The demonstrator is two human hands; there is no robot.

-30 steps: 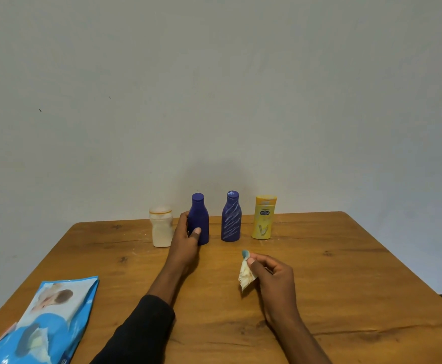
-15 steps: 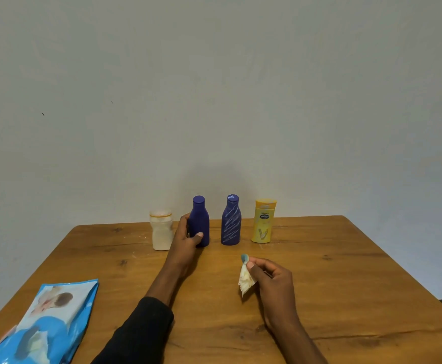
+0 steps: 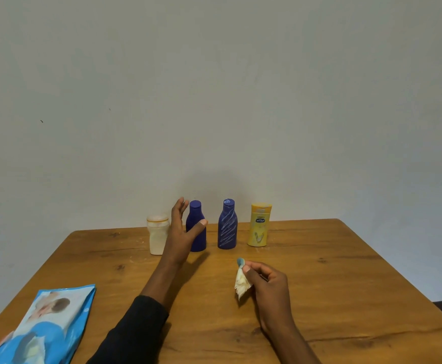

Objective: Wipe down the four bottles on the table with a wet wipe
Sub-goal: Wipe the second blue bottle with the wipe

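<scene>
Releasing the plain blue bottle (image 3: 194,213), left hand (image 3: 179,232) opens.

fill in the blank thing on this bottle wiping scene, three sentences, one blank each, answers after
1. The left hand is spread open beside the plain blue bottle, which stands ___ from the left in the row.
2. The rightmost bottle is ___ in colour.
3. The right hand pinches a crumpled wet wipe, and the wipes pack lies at the near ___ corner of the table.

Missing words: second; yellow; left
</scene>
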